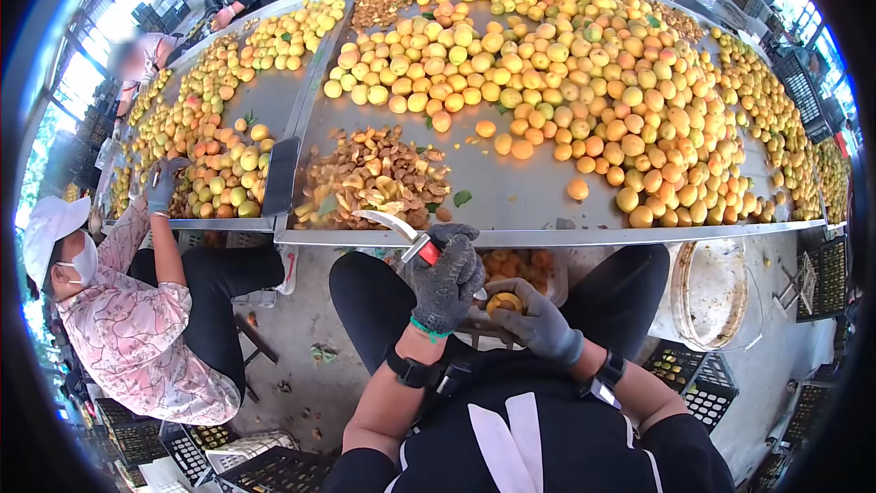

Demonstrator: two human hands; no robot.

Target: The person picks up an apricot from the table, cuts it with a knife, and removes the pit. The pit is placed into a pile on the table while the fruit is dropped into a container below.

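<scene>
My left hand [444,283], in a dark grey knitted glove, is wrapped round the red handle of a curved knife [395,225], whose blade points up and left over the table edge. Just to its right, my right hand [538,324], in a lighter grey glove, holds an orange-yellow apricot [504,302] between thumb and fingers. Both hands are above my lap, close together. Below the table edge, partly behind my hands, is a container of orange fruit pieces [520,267]. On the metal table [493,184] lie a pile of apricots [630,100] and a heap of brownish pits and pieces [374,173].
A co-worker [151,310] in a white cap sits at the left, with gloved hands near the left fruit pile. A white bucket [712,292] stands right of my knee. Black crates [693,382] are on the floor. Other people sit across the table.
</scene>
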